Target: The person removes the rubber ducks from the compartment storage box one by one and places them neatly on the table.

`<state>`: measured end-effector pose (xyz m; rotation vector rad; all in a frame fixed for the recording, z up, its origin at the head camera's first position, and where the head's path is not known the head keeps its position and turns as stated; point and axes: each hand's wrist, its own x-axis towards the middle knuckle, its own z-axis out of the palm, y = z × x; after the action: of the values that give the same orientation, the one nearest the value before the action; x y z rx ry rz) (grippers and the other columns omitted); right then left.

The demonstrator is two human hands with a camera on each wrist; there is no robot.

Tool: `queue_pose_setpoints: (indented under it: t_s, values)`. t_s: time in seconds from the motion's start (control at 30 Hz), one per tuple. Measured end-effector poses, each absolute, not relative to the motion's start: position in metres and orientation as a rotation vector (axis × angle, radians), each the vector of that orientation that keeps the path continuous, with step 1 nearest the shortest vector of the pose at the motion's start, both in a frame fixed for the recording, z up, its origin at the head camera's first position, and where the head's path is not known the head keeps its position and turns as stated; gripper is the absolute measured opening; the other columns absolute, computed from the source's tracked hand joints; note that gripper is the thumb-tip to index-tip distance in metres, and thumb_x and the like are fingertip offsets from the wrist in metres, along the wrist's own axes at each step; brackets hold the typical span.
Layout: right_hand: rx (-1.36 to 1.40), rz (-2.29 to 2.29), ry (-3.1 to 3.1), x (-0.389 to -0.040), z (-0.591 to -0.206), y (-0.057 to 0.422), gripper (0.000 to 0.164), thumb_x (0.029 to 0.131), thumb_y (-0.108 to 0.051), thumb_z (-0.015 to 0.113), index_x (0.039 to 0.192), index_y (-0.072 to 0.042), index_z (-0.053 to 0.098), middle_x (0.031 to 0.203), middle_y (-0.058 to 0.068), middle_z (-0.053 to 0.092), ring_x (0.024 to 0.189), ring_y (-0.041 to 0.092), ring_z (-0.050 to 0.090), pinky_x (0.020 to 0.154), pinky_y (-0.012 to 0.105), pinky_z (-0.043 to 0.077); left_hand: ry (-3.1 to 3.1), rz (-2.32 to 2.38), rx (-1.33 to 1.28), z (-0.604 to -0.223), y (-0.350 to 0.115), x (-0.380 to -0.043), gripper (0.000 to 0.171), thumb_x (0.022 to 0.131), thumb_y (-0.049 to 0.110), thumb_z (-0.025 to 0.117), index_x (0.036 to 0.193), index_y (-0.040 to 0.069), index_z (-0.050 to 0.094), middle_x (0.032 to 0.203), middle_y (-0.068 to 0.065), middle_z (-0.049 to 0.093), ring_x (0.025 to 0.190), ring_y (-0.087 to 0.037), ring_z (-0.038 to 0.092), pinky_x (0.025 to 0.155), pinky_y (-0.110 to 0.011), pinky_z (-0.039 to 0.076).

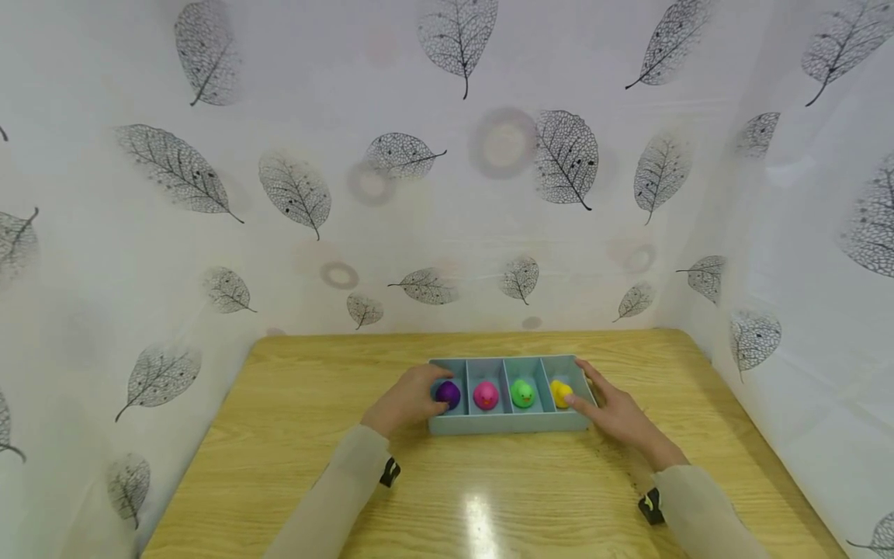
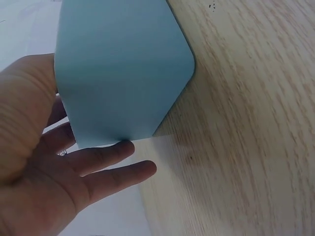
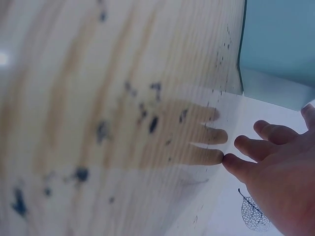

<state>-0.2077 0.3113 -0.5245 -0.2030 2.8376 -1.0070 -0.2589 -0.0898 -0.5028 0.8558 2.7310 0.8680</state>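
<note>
In the lower middle of the head view, a little right of centre, a grey-blue tray (image 1: 508, 425) with 4 compartments stands on the wooden surface (image 1: 293, 419), holding, from left to right, a purple toy (image 1: 450, 396), a pink toy (image 1: 486, 396), a green duck (image 1: 522, 394) and a yellow toy (image 1: 559, 391). The hands are apart, 1 at each end: the left hand (image 1: 403, 397) has thumb and forefinger around the purple toy, though whether they pinch it I cannot tell; the right hand (image 1: 621, 415) is spread, its thumb beside the yellow toy. Uneven pressure on the 2 end walls could skew the tray, and a thumb pressing off-centre could topple a rounded toy within its compartment.
</note>
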Motion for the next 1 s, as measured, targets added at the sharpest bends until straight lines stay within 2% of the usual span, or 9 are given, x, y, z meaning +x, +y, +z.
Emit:
queue_pose_setpoints:
  t_s: [0.3, 0.67, 1.0]
  values:
    - [-0.209, -1.034, 2.834, -0.208, -0.528, 0.311, 0.083, 0.105, -0.055, 0.056, 0.171, -0.027, 0.013, 0.167, 0.033, 0.03, 0.146, 0.058, 0.039, 0.108, 0.08, 0.039, 2.718, 0.801, 0.784, -0.499, -0.085, -0.262, 0.057, 0.085, 0.008, 0.085, 0.137, -0.005, 0.065, 0.136, -0.021, 0.069, 0.13, -0.038, 0.063, 0.115, -0.051, 0.049]
    - [-0.21, -1.022, 2.838, -0.208, -0.526, 0.31, 0.083, 0.105, -0.054, 0.056, 0.171, -0.026, 0.014, 0.166, 0.033, 0.031, 0.145, 0.059, 0.04, 0.107, 0.08, 0.04, 2.757, 0.703, 0.679, -0.495, -0.079, -0.262, 0.051, 0.085, 0.014, 0.086, 0.13, -0.004, 0.069, 0.127, -0.02, 0.071, 0.12, -0.036, 0.067, 0.109, -0.051, 0.054]
    - [-0.193, -1.032, 2.83, -0.208, -0.526, 0.31, 0.083, 0.105, -0.053, 0.058, 0.171, -0.028, 0.013, 0.167, 0.033, 0.03, 0.148, 0.06, 0.036, 0.109, 0.079, 0.038, 2.767, 0.682, 0.654, -0.495, -0.077, -0.263, 0.047, 0.085, 0.015, 0.086, 0.127, -0.001, 0.072, 0.125, -0.018, 0.072, 0.116, -0.034, 0.068, 0.105, -0.05, 0.056]
